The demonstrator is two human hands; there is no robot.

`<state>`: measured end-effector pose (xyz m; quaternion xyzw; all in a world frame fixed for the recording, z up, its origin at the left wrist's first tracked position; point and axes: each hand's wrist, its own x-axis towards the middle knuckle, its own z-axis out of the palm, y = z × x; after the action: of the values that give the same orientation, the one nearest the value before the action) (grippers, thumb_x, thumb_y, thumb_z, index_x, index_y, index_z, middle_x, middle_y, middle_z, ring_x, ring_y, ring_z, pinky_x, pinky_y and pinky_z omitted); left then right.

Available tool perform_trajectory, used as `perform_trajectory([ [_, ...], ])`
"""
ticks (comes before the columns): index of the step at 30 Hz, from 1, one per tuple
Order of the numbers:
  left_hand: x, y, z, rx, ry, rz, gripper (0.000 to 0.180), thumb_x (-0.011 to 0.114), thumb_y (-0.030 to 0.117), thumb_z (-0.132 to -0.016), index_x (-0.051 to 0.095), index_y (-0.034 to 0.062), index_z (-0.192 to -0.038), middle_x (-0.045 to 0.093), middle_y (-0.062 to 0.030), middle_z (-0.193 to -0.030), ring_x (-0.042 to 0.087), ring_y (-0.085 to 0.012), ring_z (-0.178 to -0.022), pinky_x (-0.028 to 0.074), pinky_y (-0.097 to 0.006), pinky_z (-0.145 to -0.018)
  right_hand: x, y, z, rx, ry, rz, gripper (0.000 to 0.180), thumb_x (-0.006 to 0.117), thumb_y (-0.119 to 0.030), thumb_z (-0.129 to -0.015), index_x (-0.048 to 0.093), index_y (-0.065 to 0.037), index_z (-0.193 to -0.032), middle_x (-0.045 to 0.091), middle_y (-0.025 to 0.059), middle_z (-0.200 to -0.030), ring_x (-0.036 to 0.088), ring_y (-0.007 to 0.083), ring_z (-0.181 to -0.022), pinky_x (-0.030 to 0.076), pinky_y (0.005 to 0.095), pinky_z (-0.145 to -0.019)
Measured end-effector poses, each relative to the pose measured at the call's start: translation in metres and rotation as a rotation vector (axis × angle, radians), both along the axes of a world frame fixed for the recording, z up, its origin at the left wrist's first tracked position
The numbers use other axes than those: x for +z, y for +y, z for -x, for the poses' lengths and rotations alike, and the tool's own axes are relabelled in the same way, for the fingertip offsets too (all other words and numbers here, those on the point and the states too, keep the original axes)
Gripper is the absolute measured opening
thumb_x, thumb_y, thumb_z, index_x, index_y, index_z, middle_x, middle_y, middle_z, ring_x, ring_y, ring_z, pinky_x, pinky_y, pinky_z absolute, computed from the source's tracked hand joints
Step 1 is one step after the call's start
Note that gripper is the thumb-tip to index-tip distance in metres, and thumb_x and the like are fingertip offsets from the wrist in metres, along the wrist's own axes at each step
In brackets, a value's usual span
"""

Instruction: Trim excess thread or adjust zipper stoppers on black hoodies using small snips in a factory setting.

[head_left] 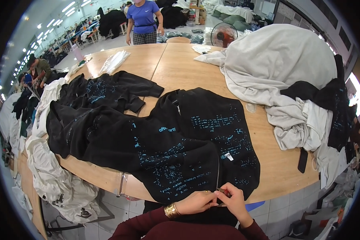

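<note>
A black jacket point(196, 136) with light blue print lies spread on the wooden table point(180, 68), its bottom hem hanging over the near edge. My left hand point(196, 202), with a gold bangle on the wrist, pinches the hem at the zipper's lower end. My right hand point(234, 200) meets it there, fingers closed on the same hem, with a small dark and red thing point(224, 191) between the fingertips. A white tag point(229, 156) sits on the jacket just above the hands.
More black printed garments point(100, 96) are piled at left. A large heap of pale grey cloth point(276, 68) fills the right side. White fabric point(56, 180) hangs off the left edge. A person in a blue shirt point(144, 20) stands beyond the table, beside a fan point(224, 35).
</note>
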<state>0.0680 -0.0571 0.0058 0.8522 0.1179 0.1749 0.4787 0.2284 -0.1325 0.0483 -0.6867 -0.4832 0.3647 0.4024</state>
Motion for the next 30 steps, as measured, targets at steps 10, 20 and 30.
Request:
perform_trajectory([
  [10,-0.0032,0.0002,0.0,-0.012,-0.002,0.083,0.011,0.06,0.007,-0.083,0.054,0.0027,-0.09,0.059,-0.0105,-0.078,0.059,-0.0285,-0.071,0.047,-0.037,-0.063,-0.0052,0.0018,-0.0008,-0.005,0.003,-0.012,0.022,0.073,-0.023,-0.078,0.061,-0.004,-0.075,0.054,0.0012,-0.054,0.047,0.0089,-0.046,0.037,0.0231,-0.047],
  [20,-0.0027,0.0074,-0.0014,-0.053,0.033,0.305,0.008,0.059,0.01,-0.087,0.056,0.0023,-0.088,0.061,-0.0089,-0.072,0.06,-0.0239,-0.063,0.047,-0.033,-0.06,-0.002,0.0062,-0.0014,0.01,-0.037,-0.013,0.024,0.073,-0.024,-0.078,0.06,-0.004,-0.074,0.052,0.0015,-0.052,0.047,0.0091,-0.045,0.036,0.0232,-0.046],
  [30,0.0012,0.0077,-0.0003,-0.041,0.062,0.39,0.011,0.06,0.014,-0.088,0.059,0.0024,-0.088,0.063,-0.0079,-0.073,0.06,-0.0208,-0.061,0.047,-0.031,-0.06,0.0,0.0034,0.0007,0.018,-0.047,0.012,0.02,0.072,-0.018,-0.079,0.058,-0.003,-0.075,0.047,-0.0037,-0.056,0.039,0.0024,-0.053,0.032,0.0208,-0.047],
])
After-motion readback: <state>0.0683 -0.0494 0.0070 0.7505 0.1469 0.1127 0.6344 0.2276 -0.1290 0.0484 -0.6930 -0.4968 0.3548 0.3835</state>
